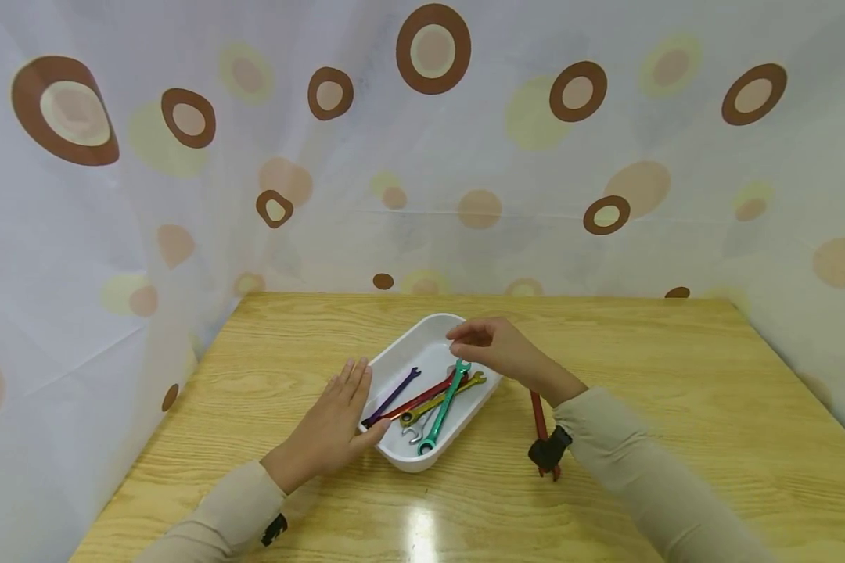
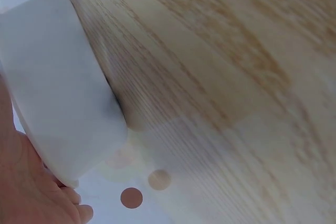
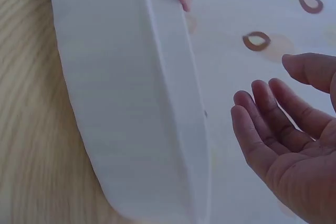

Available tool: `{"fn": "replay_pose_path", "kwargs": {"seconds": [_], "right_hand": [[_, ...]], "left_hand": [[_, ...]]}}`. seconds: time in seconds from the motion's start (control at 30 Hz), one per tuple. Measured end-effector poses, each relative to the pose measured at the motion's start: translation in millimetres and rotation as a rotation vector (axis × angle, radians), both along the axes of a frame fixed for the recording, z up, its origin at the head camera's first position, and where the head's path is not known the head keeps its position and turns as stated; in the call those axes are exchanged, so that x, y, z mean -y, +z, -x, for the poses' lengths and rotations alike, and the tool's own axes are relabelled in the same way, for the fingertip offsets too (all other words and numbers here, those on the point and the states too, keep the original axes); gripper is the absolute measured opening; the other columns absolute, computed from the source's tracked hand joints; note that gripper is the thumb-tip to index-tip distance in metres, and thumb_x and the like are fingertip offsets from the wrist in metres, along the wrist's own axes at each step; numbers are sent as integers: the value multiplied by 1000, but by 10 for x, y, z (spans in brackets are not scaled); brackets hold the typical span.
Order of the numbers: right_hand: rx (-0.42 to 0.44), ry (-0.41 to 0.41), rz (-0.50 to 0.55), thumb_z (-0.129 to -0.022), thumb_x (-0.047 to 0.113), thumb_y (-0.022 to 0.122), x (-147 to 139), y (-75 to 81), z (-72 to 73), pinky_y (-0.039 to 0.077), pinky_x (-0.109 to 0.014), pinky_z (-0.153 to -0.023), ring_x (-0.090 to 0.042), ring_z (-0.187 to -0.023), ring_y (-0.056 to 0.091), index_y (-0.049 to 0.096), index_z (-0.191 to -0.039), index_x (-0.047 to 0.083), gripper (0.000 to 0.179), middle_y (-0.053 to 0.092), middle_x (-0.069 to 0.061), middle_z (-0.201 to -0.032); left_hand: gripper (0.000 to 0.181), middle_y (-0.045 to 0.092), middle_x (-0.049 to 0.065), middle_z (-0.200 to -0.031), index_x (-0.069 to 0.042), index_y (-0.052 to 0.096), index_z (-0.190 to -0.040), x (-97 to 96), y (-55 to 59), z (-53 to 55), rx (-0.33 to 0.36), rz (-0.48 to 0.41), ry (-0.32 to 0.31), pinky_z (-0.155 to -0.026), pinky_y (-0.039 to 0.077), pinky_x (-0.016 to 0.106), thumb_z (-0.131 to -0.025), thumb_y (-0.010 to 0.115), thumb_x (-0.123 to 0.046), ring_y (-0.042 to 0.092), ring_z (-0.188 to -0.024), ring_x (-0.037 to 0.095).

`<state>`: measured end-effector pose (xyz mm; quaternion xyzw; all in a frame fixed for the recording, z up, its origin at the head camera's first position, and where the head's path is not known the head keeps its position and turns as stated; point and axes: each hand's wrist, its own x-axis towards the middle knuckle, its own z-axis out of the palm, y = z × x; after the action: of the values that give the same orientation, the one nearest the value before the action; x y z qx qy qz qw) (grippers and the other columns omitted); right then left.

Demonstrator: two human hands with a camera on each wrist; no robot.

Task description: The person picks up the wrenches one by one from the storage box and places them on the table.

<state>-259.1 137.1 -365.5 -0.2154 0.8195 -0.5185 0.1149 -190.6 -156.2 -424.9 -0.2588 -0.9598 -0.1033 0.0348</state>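
A white plastic tray (image 1: 422, 464) holds several wrenches. Inside lie a purple wrench (image 1: 394, 395), a red wrench (image 1: 422, 397), a yellow wrench (image 1: 477, 378), a silver wrench (image 1: 415, 432) and, on top, a green wrench (image 1: 445, 412). My left hand (image 1: 331, 426) rests against the tray's left rim with straight fingers and the thumb at the near end. Above the far right part of the tray is my right hand (image 1: 500, 348), its fingers loosely bent and nothing between them. In the right wrist view, that hand (image 3: 294, 140) appears apart from the tray wall (image 3: 121, 103).
A red wrench (image 1: 538, 414) lies on the wooden table (image 1: 676, 407) right of the tray, partly hidden by a black strap buckle (image 1: 551, 449) at my right sleeve. A white spotted curtain (image 1: 366, 156) hangs behind the table and along its sides.
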Motion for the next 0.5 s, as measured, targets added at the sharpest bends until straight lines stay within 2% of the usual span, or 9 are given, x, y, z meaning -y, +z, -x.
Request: {"fn": "replay_pose_path", "kwargs": {"seconds": [0.2,0.4,0.5], "right_hand": [[-25,54,-19,-91,19,66,362,-179,40,52,-29,-82,-16,-93,62,67,-116,5,28,67,-7,-104],[-102,92,-68,-90,11,66,631,-340,71,52,-30,-84,-15,-91,63,67,-113,-1,26,69,-6,-99],[-123,95,-97,-88,9,67,741,-392,84,52,-29,-82,-14,-89,64,68,-111,0,25,70,-5,-96]], "left_hand": [[85,8,20,-158,6,15,-150,2,-9,-5,2,-7,-7,-116,16,49,-97,40,-56,7,-146,35],[84,10,20,-158,6,16,-150,17,-24,-5,-3,-1,-8,-116,17,50,-97,39,-55,7,-146,35],[83,12,21,-158,5,16,-150,27,-27,-7,-7,-5,-6,-115,18,50,-97,40,-54,7,-146,34]]}}
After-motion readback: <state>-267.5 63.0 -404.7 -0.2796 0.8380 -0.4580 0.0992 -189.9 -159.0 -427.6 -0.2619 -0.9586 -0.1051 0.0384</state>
